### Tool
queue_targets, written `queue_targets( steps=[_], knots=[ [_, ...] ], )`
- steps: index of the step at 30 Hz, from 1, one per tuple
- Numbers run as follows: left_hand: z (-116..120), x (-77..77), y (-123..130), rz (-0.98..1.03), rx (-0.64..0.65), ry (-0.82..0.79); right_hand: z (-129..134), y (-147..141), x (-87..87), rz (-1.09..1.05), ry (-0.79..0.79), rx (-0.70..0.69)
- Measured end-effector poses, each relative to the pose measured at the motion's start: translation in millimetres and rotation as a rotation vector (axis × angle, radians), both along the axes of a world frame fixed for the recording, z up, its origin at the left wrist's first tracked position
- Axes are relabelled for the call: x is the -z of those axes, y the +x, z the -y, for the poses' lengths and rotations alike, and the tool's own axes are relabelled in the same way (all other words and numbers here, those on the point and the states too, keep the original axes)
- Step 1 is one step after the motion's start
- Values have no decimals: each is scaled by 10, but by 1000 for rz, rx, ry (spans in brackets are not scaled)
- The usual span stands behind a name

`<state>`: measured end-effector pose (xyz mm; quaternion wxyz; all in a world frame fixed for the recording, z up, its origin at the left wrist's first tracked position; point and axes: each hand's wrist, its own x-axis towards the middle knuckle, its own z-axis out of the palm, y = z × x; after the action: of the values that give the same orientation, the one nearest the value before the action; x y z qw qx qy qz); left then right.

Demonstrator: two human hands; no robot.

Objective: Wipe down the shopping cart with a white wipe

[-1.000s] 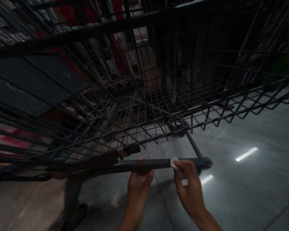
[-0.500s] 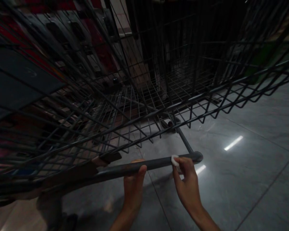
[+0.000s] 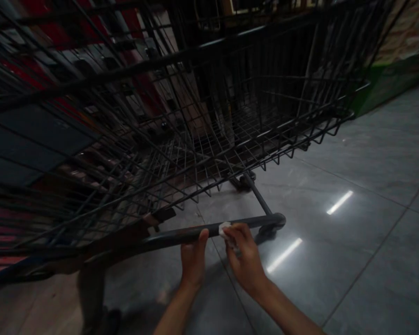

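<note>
Glossy grey floor tiles (image 3: 377,186) spread beneath a dark wire shopping cart (image 3: 209,163). The person's left hand (image 3: 192,260) has its grip around the cart's lower metal bar (image 3: 174,236), thumb on top. Beside it, the right hand (image 3: 243,253) pinches a crumpled white wad (image 3: 225,230) against the same bar, near the bar's rounded corner. A caster (image 3: 267,231) sits below that corner.

Basket (image 3: 209,160) above lower rail (image 3: 186,234), floor (image 3: 335,251) below

Wire basket (image 3: 226,41) — partly beyond frame
</note>
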<state>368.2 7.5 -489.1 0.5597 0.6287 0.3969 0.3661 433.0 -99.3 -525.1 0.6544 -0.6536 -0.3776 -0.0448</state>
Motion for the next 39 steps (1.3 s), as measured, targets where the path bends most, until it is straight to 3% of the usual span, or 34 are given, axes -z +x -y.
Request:
queue_targets(
  steps=[6, 11, 15, 21, 25, 28, 35, 39],
  knots=[
    [-38, 50, -13, -54, -6, 50, 177, 323, 432, -400, 4, 329],
    [-52, 73, -20, -86, 4, 85, 218, 574, 715, -641, 60, 495],
    [-49, 86, -28, -93, 6, 105, 81, 413, 648, -730, 124, 460],
    [-37, 89, -31, -97, 21, 110, -210, -165, 149, -723, 197, 201],
    [-48, 79, -37, -103, 34, 110, -215, -250, -33, -573, 175, 92],
    [-61, 72, -44, -112, 37, 112, -124, -112, 51, -484, 109, 158],
    [-58, 60, -54, -121, 44, 98, 222, 483, 618, -641, 52, 479],
    [-31, 40, -45, -112, 44, 99, 313, 618, 716, -714, 47, 554]
  ],
)
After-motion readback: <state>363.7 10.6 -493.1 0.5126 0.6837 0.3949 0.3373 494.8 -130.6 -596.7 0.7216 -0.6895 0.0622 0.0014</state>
